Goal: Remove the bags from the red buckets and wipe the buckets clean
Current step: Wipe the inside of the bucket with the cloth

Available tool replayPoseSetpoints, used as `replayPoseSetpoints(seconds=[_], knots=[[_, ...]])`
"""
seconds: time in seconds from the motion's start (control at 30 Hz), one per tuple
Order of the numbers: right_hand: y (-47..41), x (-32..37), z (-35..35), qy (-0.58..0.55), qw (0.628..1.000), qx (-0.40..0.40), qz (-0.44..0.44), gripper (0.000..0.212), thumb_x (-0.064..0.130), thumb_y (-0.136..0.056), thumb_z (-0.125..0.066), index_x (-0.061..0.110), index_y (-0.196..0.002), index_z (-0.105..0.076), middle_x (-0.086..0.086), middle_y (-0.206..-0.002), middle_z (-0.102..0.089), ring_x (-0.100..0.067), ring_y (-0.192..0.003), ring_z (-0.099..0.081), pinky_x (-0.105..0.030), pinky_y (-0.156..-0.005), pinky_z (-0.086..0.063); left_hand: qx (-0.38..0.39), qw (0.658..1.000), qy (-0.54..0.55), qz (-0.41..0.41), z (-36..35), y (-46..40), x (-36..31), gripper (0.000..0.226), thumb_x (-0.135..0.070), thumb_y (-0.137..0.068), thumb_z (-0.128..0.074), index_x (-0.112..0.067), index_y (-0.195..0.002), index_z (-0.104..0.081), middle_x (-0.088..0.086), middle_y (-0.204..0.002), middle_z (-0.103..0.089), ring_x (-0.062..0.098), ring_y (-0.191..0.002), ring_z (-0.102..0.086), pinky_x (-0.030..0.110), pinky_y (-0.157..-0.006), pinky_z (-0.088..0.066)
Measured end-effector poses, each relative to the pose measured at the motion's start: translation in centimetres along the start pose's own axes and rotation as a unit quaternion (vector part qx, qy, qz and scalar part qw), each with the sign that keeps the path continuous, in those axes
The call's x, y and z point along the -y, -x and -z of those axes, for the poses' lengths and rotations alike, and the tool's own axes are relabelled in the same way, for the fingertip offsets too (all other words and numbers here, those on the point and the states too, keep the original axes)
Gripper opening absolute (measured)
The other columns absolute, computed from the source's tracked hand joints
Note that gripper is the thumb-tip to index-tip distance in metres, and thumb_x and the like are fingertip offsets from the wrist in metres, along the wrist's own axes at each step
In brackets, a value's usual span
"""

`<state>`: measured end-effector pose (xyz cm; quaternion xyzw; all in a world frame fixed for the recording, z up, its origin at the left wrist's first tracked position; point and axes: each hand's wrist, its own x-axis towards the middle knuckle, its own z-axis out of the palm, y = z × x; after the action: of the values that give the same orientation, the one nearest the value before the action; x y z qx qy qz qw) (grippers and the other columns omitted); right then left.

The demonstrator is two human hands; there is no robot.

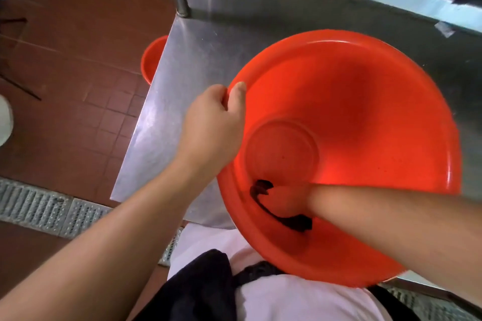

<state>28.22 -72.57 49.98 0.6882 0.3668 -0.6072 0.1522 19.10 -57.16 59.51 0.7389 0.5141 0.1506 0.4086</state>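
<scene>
We see the red bucket (365,117) tilted toward us on the near corner of the stainless-steel tabletop (182,65), its mouth facing up and its lower rim overhanging the edge at six o'clock. Our left hand (214,122) grips the rim at about nine o'clock, thumb curled inside and fingers wrapped over the outside. Our right hand (284,200) reaches deep into the bucket at about seven o'clock of the round base, pressing a dark cloth (271,206) against the inner wall; the cloth curls around the hand, and we cannot tell how the fingers lie. A second red bucket (152,60) shows partly from under the tabletop's left edge, on the brown tiled floor (73,60). A metal floor grate (41,206) runs along at eight o'clock.
</scene>
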Motion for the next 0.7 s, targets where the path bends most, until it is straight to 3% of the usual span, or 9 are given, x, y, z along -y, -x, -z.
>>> replayPoseSetpoints(seconds=[0.07, 0.17, 0.23, 0.3, 0.43, 0.5, 0.57, 0.63, 0.7], knots=[[2.7, 0.1, 0.3, 0.017, 0.999, 0.011, 0.030, 0.045, 0.031, -0.110, -0.027, 0.005, -0.136, -0.054, -0.023, -0.137, -0.056, -0.036, -0.122, -0.056, -0.035, -0.098, -0.040, -0.003, 1.000, -0.005, -0.007, 0.0, -0.2, 0.1, 0.052, -0.052, -0.106, -0.045, -0.018, -0.067, -0.042, -0.009, -0.052, -0.045, 0.006, -0.052, -0.043, 0.021, -0.050, -0.032], [9.2, -0.1, -0.1, -0.043, 0.998, 0.004, 0.056, 0.032, 0.019, -0.108, -0.032, 0.002, -0.127, -0.051, -0.025, -0.116, -0.057, -0.038, -0.094, -0.057, -0.036, -0.078, -0.037, -0.008, 1.000, -0.019, -0.017, 0.0, -0.2, 0.2, 0.052, -0.050, -0.107, -0.045, -0.015, -0.070, -0.046, -0.004, -0.057, -0.045, 0.003, -0.055, -0.046, 0.018, -0.051, -0.033], [13.6, -0.7, 0.0, -0.023, 0.994, 0.017, 0.101, 0.040, 0.037, -0.105, -0.032, 0.019, -0.136, -0.049, -0.011, -0.128, -0.058, -0.031, -0.108, -0.058, -0.041, -0.091, -0.046, -0.009, 0.999, -0.025, -0.019, 0.1, -0.2, 0.2, 0.052, -0.049, -0.107, -0.045, -0.015, -0.068, -0.044, -0.004, -0.057, -0.043, 0.002, -0.054, -0.046, 0.017, -0.051, -0.033], [17.1, -1.3, 0.9, 0.006, 0.992, 0.012, 0.128, 0.056, 0.065, -0.089, -0.024, 0.036, -0.132, -0.048, 0.009, -0.130, -0.059, -0.009, -0.115, -0.058, -0.041, -0.101, -0.045, -0.009, 0.999, -0.024, -0.020, 0.1, -0.2, 0.1, 0.052, -0.048, -0.107, -0.045, -0.015, -0.067, -0.041, -0.004, -0.056, -0.041, 0.004, -0.054, -0.045, 0.018, -0.052, -0.034], [18.0, -2.3, 1.8, 0.010, 0.994, 0.050, 0.094, 0.054, 0.072, -0.088, -0.022, 0.046, -0.128, -0.048, 0.017, -0.126, -0.062, -0.006, -0.113, -0.059, -0.038, -0.102, -0.045, -0.007, 1.000, -0.020, -0.022, 0.1, 0.1, 0.2, 0.053, -0.048, -0.107, -0.044, -0.015, -0.067, -0.039, -0.005, -0.055, -0.038, 0.005, -0.052, -0.042, 0.019, -0.050, -0.034], [15.8, -2.8, 1.8, 0.045, 0.995, 0.047, 0.081, 0.048, 0.066, -0.097, -0.025, 0.042, -0.130, -0.050, 0.012, -0.128, -0.063, -0.014, -0.115, -0.060, -0.038, -0.102, -0.045, -0.010, 1.000, -0.021, -0.020, 0.2, 0.3, 0.3, 0.053, -0.049, -0.107, -0.044, -0.016, -0.067, -0.038, -0.005, -0.054, -0.037, 0.004, -0.051, -0.042, 0.019, -0.049, -0.033], [12.1, -3.4, 1.5, 0.099, 0.992, 0.056, 0.058, 0.047, 0.056, -0.105, -0.025, 0.034, -0.139, -0.049, -0.003, -0.138, -0.061, -0.026, -0.121, -0.058, -0.038, -0.105, -0.043, -0.009, 1.000, -0.021, -0.018, 0.2, 0.4, 0.3, 0.053, -0.049, -0.107, -0.044, -0.018, -0.066, -0.036, -0.007, -0.051, -0.042, 0.003, -0.051, -0.043, 0.018, -0.048, -0.032], [8.1, -4.0, 1.3, 0.141, 0.986, 0.084, 0.037, 0.048, 0.048, -0.108, -0.023, 0.026, -0.145, -0.043, -0.013, -0.140, -0.058, -0.031, -0.122, -0.057, -0.040, -0.106, -0.041, -0.005, 1.000, -0.019, -0.016, 0.2, 0.4, 0.2, 0.052, -0.050, -0.107, -0.043, -0.019, -0.066, -0.036, -0.016, -0.051, -0.047, 0.002, -0.051, -0.044, 0.017, -0.049, -0.032], [4.7, -4.5, 1.5, 0.155, 0.982, 0.104, 0.017, 0.045, 0.042, -0.108, -0.023, 0.017, -0.137, -0.048, -0.018, -0.133, -0.061, -0.031, -0.116, -0.060, -0.041, -0.105, -0.043, -0.008, 1.000, -0.023, -0.016, 0.1, 0.4, 0.2, 0.053, -0.051, -0.107, -0.043, -0.018, -0.066, -0.036, -0.012, -0.051, -0.046, 0.003, -0.052, -0.044, 0.017, -0.049, -0.033]])
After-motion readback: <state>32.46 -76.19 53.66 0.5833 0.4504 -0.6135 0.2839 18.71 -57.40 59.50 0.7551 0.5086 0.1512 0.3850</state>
